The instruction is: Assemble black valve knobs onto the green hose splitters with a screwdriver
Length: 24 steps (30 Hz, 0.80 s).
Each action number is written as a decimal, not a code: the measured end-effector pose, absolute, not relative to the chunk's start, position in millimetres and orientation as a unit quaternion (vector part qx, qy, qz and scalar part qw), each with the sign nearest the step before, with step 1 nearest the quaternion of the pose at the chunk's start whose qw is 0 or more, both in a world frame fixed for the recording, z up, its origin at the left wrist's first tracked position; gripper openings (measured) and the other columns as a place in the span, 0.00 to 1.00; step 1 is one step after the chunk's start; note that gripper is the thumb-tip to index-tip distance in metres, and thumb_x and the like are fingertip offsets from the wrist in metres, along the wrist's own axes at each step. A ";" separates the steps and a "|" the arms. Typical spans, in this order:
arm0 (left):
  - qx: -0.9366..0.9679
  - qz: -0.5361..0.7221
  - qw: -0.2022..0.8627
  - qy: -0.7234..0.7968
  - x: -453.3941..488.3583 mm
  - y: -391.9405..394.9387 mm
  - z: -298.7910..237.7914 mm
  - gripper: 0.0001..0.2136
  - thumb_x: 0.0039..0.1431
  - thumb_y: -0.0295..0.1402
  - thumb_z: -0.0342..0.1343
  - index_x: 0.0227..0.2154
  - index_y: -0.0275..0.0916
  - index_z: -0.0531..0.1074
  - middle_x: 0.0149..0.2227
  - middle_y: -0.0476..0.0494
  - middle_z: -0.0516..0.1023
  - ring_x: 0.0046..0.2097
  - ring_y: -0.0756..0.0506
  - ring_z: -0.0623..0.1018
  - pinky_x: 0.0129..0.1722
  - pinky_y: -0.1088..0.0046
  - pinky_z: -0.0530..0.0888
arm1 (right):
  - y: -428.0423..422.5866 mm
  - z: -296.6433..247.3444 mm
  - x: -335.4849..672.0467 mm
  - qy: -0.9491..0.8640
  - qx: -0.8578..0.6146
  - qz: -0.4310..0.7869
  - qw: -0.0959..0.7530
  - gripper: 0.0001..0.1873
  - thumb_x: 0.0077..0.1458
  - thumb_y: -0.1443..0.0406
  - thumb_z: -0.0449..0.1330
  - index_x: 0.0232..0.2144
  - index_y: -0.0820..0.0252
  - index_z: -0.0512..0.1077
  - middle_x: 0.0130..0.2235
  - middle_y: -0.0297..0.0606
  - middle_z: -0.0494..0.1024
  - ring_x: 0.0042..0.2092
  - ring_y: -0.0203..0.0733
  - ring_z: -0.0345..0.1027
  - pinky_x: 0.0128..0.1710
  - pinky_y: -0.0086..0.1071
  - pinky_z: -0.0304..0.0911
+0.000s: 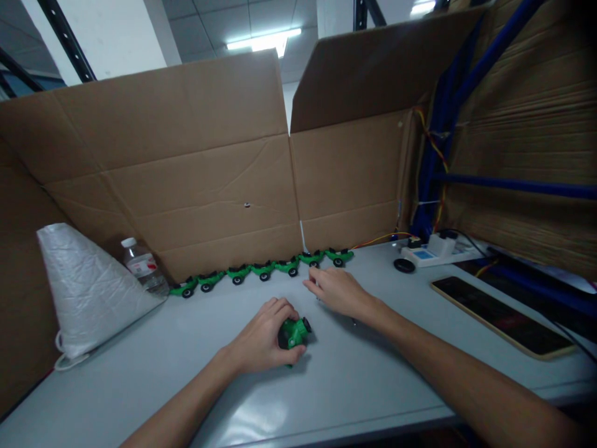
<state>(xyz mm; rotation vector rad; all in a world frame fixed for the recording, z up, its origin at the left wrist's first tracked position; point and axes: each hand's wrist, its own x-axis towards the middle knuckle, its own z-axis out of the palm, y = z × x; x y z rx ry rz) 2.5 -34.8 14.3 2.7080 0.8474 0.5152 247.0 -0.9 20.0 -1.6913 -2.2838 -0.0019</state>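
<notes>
My left hand (263,336) is closed around a small green toy car (295,333) with black wheels, holding it on the grey table (186,373). My right hand (336,291) rests palm down on the table just behind and to the right of that car, fingers stretched to the left; whether something small lies under its fingertips I cannot tell. Along the foot of the cardboard wall (196,186) stands a row of several green toy cars (263,269), nose to tail.
A white woven bag (84,289) and a plastic water bottle (140,266) stand at the left. At the right lie a phone (504,317), a white power strip (433,249) with cables and a loose black wheel (403,265). A blue metal rack (448,124) rises behind.
</notes>
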 end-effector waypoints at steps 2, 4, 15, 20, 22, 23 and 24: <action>0.926 0.201 0.126 0.294 1.3 -33.0 14.2 0.16 0.58 0.37 0.65 0.47 0.42 0.70 0.47 0.40 0.74 0.50 0.38 0.73 0.54 0.59 0.71 | -4.7 21.1 242.1 -0.819 -0.543 0.024 0.187 0.18 0.75 0.54 0.51 0.43 0.57 0.75 0.40 0.43 0.84 0.43 0.48 0.78 0.39 0.33 0.59; 0.916 0.227 0.128 0.304 -0.1 -31.5 14.6 0.13 0.63 0.38 0.61 0.47 0.42 0.70 0.46 0.40 0.75 0.49 0.38 0.73 0.53 0.59 0.71 | -9.1 20.8 238.1 -0.839 -0.494 0.047 0.222 0.17 0.75 0.54 0.51 0.42 0.57 0.74 0.39 0.41 0.83 0.41 0.45 0.76 0.38 0.32 0.56; 0.888 0.313 0.102 0.322 -8.3 -27.9 12.3 0.16 0.71 0.38 0.57 0.58 0.43 0.66 0.53 0.37 0.75 0.56 0.38 0.74 0.59 0.56 0.71 | -8.2 20.3 238.5 -0.838 -0.473 -0.002 0.274 0.14 0.76 0.58 0.49 0.44 0.57 0.72 0.38 0.40 0.82 0.38 0.44 0.76 0.36 0.32 0.54; 0.890 0.334 0.068 0.302 -7.2 -27.3 16.2 0.14 0.70 0.35 0.58 0.55 0.43 0.67 0.51 0.39 0.75 0.54 0.38 0.73 0.57 0.57 0.71 | -2.7 23.3 246.2 -0.818 -0.507 -0.014 0.271 0.14 0.76 0.58 0.48 0.44 0.57 0.72 0.37 0.40 0.83 0.38 0.44 0.77 0.35 0.31 0.54; 0.888 0.341 0.051 0.304 -6.3 -25.9 16.9 0.13 0.69 0.34 0.60 0.53 0.44 0.68 0.50 0.39 0.75 0.54 0.39 0.73 0.57 0.58 0.71 | -3.7 23.4 246.4 -0.830 -0.482 0.006 0.280 0.15 0.77 0.57 0.48 0.45 0.56 0.71 0.38 0.39 0.83 0.40 0.44 0.78 0.37 0.31 0.56; 0.886 0.344 0.044 0.307 -6.0 -25.0 16.9 0.12 0.68 0.34 0.60 0.52 0.44 0.68 0.50 0.39 0.75 0.54 0.39 0.73 0.57 0.58 0.70 | -4.9 23.4 245.8 -0.837 -0.467 0.015 0.283 0.16 0.77 0.56 0.48 0.45 0.56 0.71 0.39 0.39 0.83 0.41 0.44 0.78 0.38 0.31 0.57; 0.884 0.347 0.039 0.310 -5.9 -24.0 16.7 0.12 0.68 0.35 0.60 0.52 0.44 0.69 0.51 0.39 0.75 0.54 0.39 0.73 0.57 0.58 0.70 | -6.3 23.5 244.9 -0.844 -0.455 0.022 0.282 0.16 0.77 0.55 0.48 0.46 0.56 0.71 0.39 0.39 0.83 0.42 0.44 0.78 0.39 0.31 0.58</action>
